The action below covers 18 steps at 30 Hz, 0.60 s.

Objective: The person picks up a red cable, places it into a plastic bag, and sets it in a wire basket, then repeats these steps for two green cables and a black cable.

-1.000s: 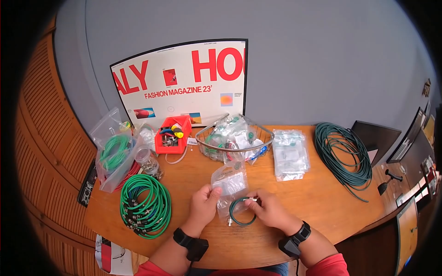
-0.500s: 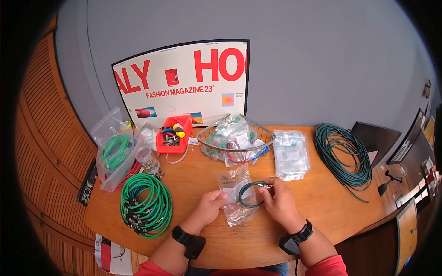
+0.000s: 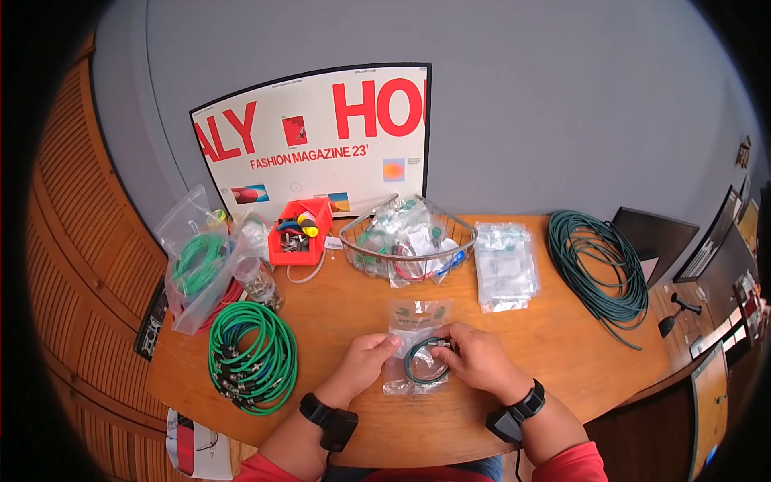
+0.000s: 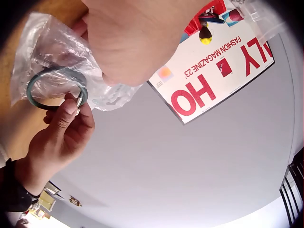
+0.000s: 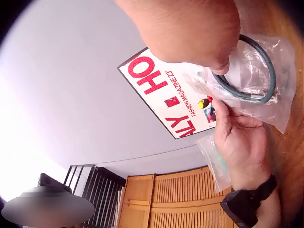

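My right hand [image 3: 479,363] pinches a small coil of dark green cable [image 3: 410,376] near its silvery metal connectors. In the left wrist view a connector [image 4: 80,101] shows beside that thumb, and the cable loop hangs to one side. A clear plastic bag [image 3: 421,312] with faint print lies flat beneath the coil, which overlaps it in the head view. My left hand [image 3: 363,368] grips the bag's left edge between thumb and fingers. In the right wrist view the cable [image 5: 271,78] curves across the bag, close to the left fingers.
Green cables with black connectors [image 3: 281,329] lie bundled at left, near a clear jar [image 3: 255,279] and a bag of green cable [image 3: 193,265]. Behind stand a red bin [image 3: 297,255] and a wire basket [image 3: 409,261]. Stacked plastic bags [image 3: 507,269] and a large dark cable coil [image 3: 586,281] occupy the right.
The coil and right hand went up and right, then came back down and left over the bag. The bag has turned more upright in view, with the left hand still at its edge.
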### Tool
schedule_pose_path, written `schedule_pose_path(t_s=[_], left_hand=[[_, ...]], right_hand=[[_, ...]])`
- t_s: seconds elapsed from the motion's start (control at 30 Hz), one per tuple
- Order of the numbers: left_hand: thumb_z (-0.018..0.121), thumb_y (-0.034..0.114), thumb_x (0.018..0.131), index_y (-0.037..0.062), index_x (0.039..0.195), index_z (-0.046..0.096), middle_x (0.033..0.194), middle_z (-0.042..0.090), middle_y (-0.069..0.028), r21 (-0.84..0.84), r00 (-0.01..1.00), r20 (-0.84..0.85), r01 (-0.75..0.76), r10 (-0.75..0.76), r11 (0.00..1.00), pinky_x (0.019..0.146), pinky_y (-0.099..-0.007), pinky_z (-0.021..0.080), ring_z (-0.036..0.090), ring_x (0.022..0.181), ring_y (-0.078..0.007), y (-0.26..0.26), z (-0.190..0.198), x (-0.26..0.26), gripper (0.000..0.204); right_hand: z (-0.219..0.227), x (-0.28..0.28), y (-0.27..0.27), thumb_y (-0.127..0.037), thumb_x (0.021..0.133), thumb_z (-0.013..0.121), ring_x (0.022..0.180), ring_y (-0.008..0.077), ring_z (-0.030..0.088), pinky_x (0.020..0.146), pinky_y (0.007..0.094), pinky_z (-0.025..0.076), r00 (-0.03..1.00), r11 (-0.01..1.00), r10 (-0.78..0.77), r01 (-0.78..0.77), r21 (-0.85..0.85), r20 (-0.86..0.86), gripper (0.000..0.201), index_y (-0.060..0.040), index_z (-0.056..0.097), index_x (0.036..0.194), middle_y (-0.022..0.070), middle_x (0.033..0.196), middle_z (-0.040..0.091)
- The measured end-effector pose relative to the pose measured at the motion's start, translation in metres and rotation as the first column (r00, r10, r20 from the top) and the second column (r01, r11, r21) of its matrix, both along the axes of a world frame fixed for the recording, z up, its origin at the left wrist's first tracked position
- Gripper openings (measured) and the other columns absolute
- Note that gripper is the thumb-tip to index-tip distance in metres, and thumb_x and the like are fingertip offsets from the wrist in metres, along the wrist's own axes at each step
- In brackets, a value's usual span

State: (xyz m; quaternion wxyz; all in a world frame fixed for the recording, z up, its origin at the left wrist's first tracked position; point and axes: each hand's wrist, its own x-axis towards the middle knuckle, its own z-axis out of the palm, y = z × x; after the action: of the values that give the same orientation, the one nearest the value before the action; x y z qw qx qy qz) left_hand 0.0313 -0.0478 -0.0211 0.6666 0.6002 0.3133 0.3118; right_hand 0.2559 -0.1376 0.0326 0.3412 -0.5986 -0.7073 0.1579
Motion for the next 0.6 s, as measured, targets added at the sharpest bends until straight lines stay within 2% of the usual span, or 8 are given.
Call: schedule_pose_path(t_s=[0.17,0.23,0.33,0.4,0.47,0.57,0.6], left_hand=[[0.051,0.026,0.107,-0.0039,0.105,0.069,0.09,0.064,0.003,-0.046,0.999,-0.039,-0.001,-0.001,0.999,0.068,-0.0226,0.046,0.053,0.077,-0.0043,-0.006,0.005,0.005,0.035],[0.051,0.03,0.107,-0.0024,0.111,0.069,0.096,0.069,-0.0001,-0.004,0.999,-0.03,-0.013,0.013,1.0,0.075,-0.0235,0.05,0.06,0.082,-0.0071,-0.012,0.015,0.006,0.037],[0.049,0.029,0.108,-0.002,0.112,0.069,0.096,0.069,0.0001,-0.045,0.998,-0.054,-0.024,0.021,0.999,0.075,-0.0238,0.05,0.061,0.084,-0.0068,-0.015,0.013,0.009,0.037],[0.049,0.029,0.108,-0.0019,0.113,0.068,0.097,0.068,-0.0002,-0.005,0.998,-0.062,0.017,-0.017,1.0,0.075,-0.0244,0.051,0.061,0.085,-0.0071,-0.013,0.005,0.009,0.036],[0.049,0.028,0.108,-0.0019,0.114,0.068,0.098,0.068,-0.0005,0.034,0.996,-0.072,0.058,-0.056,0.998,0.076,-0.025,0.052,0.061,0.086,-0.0074,-0.011,-0.004,0.011,0.036],[0.051,0.027,0.107,-0.002,0.118,0.066,0.103,0.068,-0.0014,-0.007,0.999,0.021,0.05,-0.05,0.999,0.079,-0.0259,0.053,0.062,0.09,-0.0081,-0.014,-0.007,0.015,0.034],[0.052,0.026,0.107,-0.0023,0.116,0.066,0.096,0.067,0.0006,-0.025,0.999,0.0,0.043,-0.043,0.999,0.074,-0.0248,0.051,0.059,0.084,-0.0061,-0.018,0.002,0.016,0.033]], right_hand=[[0.001,-0.006,-0.001,-0.022,0.088,0.074,0.084,0.0358,0.068,0.071,0.0427,0.054,1.0,0.997,-0.007,0.008,0.073,-0.022,0.024,-0.0058,0.068,0.105,0.0167,0.094,0.069],[0.0,-0.01,-0.001,-0.022,0.087,0.075,0.084,0.0353,0.068,0.07,0.0424,0.054,0.999,0.995,-0.028,0.032,0.091,-0.041,0.023,-0.0059,0.069,0.104,0.0165,0.094,0.07],[-0.005,-0.013,0.0,-0.021,0.086,0.076,0.083,0.035,0.068,0.07,0.0419,0.055,0.995,0.983,-0.071,0.082,0.164,-0.075,0.023,-0.0052,0.069,0.102,0.0158,0.094,0.07],[-0.009,-0.013,0.002,-0.019,0.084,0.079,0.073,0.0298,0.067,0.063,0.0376,0.054,0.999,0.967,-0.036,0.035,0.251,0.0,0.027,-0.0032,0.069,0.104,0.0149,0.089,0.069],[-0.014,-0.013,0.004,-0.017,0.084,0.079,0.073,0.0302,0.067,0.064,0.0374,0.054,0.999,0.966,-0.024,0.03,0.256,-0.029,0.025,-0.003,0.07,0.103,0.0148,0.091,0.069],[-0.012,-0.015,0.004,-0.015,0.084,0.079,0.075,0.0307,0.067,0.065,0.0371,0.054,0.996,0.97,-0.011,0.032,0.243,-0.087,0.023,-0.0028,0.07,0.102,0.0148,0.092,0.07],[-0.012,-0.015,0.003,-0.013,0.084,0.079,0.076,0.0308,0.068,0.065,0.0369,0.054,0.993,0.973,-0.011,0.037,0.228,-0.115,0.023,-0.0028,0.071,0.102,0.0148,0.093,0.07]])
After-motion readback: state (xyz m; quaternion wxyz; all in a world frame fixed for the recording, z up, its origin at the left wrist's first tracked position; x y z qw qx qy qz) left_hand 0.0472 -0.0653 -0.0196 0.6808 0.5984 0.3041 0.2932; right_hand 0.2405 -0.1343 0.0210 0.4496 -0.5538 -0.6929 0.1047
